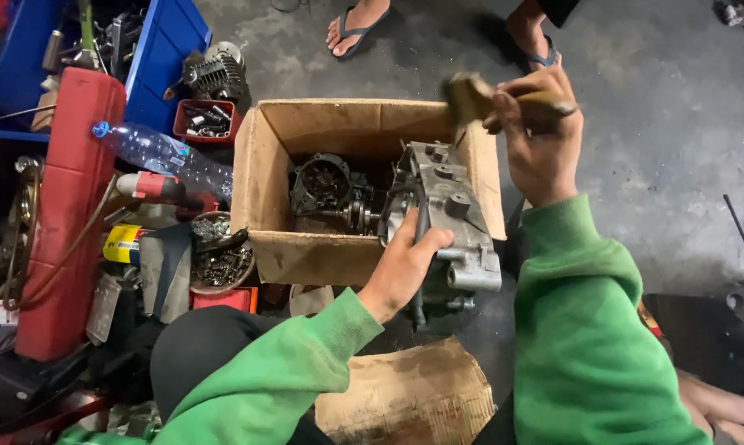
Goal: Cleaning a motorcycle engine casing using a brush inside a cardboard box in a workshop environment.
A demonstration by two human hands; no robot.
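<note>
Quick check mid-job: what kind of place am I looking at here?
Likely a small engine or motorcycle repair shop, working on a bare concrete floor. Clues: the metal engine casing held by the left hand, a cardboard box of engine parts, and a bowl of bolts.

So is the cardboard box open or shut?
Open: the cardboard box has its flaps up, with dark engine parts visible inside.

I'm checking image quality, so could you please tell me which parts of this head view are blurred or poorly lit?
Head view: the right hand and its brown tool are motion-blurred; the left hand on the grey engine casing is sharp; the cardboard box interior lies in shadow, and the frame's corners are dim.
</note>
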